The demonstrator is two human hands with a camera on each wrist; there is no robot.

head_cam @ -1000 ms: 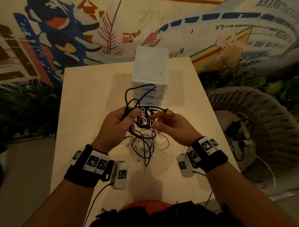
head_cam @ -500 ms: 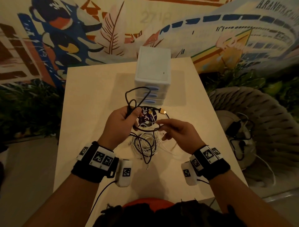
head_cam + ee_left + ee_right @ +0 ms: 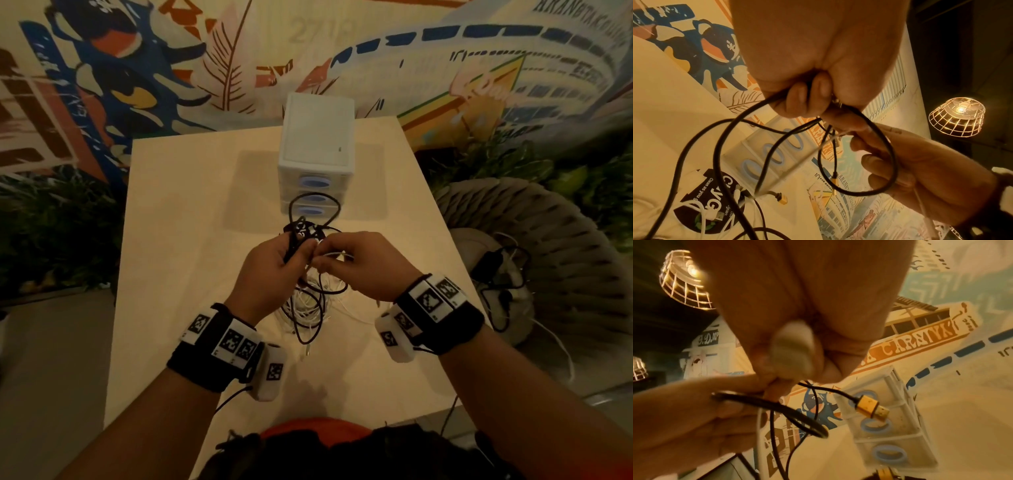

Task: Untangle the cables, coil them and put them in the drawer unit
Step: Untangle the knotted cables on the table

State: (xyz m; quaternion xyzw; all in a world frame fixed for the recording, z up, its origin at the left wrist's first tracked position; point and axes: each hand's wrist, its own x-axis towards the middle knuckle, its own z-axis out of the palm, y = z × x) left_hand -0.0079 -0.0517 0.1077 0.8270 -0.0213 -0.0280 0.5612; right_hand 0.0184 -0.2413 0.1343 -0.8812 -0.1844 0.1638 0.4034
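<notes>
Hands (image 3: 274, 270) (image 3: 363, 263) on black cable (image 3: 315, 205), near table (image 3: 178, 240) centre

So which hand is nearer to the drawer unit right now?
Left, narrowly. The left hand sits straight in front of the drawer unit; the right hand is in front too, off to its right.

Your two hands meeting at frame centre, left hand (image 3: 270, 270) beside right hand (image 3: 363, 263), cable tangle (image 3: 310, 305) below them on the table (image 3: 178, 240), drawer unit (image 3: 317, 150) above, wicker chair (image 3: 534, 246) at right.
</notes>
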